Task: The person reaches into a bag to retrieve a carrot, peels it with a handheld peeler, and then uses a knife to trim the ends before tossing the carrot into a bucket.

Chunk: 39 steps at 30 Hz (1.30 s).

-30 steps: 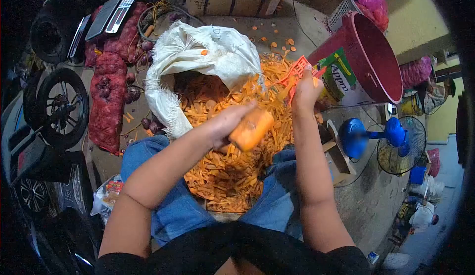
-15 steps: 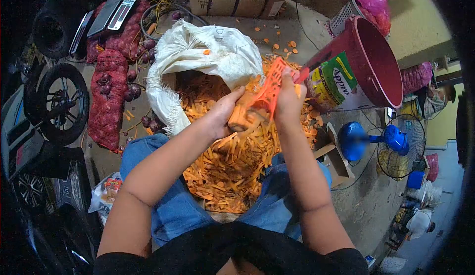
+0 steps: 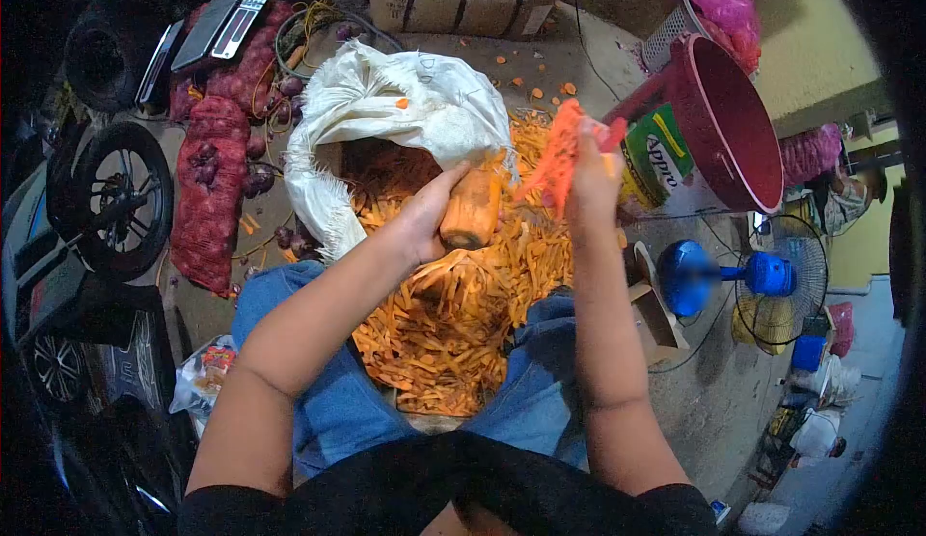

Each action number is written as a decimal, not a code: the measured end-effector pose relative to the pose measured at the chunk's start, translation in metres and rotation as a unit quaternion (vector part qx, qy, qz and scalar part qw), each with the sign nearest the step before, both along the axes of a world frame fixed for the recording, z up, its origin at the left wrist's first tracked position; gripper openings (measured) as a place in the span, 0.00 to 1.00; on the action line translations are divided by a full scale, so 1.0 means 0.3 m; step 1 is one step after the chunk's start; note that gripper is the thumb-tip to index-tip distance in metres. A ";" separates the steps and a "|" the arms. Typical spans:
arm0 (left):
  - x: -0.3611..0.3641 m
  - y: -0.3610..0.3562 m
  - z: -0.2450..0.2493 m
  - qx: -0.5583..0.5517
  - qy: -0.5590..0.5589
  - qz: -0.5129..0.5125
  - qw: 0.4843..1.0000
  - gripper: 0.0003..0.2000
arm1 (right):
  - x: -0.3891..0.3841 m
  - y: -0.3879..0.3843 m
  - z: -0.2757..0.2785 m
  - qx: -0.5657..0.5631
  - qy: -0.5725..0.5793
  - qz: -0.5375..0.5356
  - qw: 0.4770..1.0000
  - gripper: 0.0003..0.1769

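Note:
A thick carrot (image 3: 471, 210) is gripped in my left hand (image 3: 431, 216), its cut end tilted toward me. My right hand (image 3: 593, 184) is closed around an orange-red plastic peeler (image 3: 558, 162) with slots, slightly blurred and held apart to the right of the carrot. Beneath both hands, a large heap of carrot peelings (image 3: 449, 343) lies between my knees. Just beyond my left hand, a white woven sack (image 3: 449, 121) lies with its mouth toward me, orange pieces inside it.
A dark red bucket (image 3: 694, 121) stands close to my right hand. Farther right are a blue fan (image 3: 776, 275) and an open cardboard box (image 3: 659, 324). Net bags of onions (image 3: 207, 208), a scale (image 3: 227, 29) and a motorcycle wheel (image 3: 123, 189) are on the left.
My right hand has moved the peeler off the carrot, up and to the right. The carrot in my left hand has barely moved and now shows more fully.

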<state>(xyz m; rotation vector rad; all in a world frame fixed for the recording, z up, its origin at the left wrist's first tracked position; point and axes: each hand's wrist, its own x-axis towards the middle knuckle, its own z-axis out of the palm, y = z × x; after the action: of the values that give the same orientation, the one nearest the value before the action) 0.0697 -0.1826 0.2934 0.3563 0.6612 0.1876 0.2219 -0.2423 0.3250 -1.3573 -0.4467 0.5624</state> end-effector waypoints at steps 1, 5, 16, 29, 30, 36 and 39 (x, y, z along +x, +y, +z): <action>0.003 -0.002 -0.003 -0.020 -0.011 -0.004 1.000 0.19 | -0.016 0.004 -0.029 -0.063 -0.071 -0.002 0.996 0.13; 0.002 -0.014 0.024 0.003 -0.007 -0.030 1.000 0.18 | -0.119 0.043 -0.062 -0.003 -0.108 0.020 0.994 0.15; -0.019 -0.022 0.031 0.075 0.035 -0.084 0.993 0.19 | -0.118 0.031 -0.081 -0.050 -0.343 -0.041 0.937 0.11; -0.025 -0.007 0.021 0.005 -0.019 -0.060 0.998 0.19 | -0.134 0.037 -0.015 -0.010 -0.091 -0.011 0.996 0.13; -0.023 -0.009 0.024 -0.005 -0.014 -0.032 0.999 0.18 | -0.160 0.031 -0.005 0.003 -0.138 0.005 0.990 0.12; -0.022 -0.032 0.019 0.054 0.036 -0.026 0.998 0.18 | -0.167 0.020 -0.036 0.017 -0.202 0.040 0.979 0.09; -0.036 -0.032 0.028 0.078 0.041 -0.078 0.993 0.18 | -0.114 0.029 -0.060 -0.034 -0.264 -0.013 0.964 0.11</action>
<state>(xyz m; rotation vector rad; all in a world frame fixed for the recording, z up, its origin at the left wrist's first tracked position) 0.0589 -0.1921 0.3018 0.5670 0.6993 0.0767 0.1876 -0.2337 0.3071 -1.5754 -0.8452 0.1842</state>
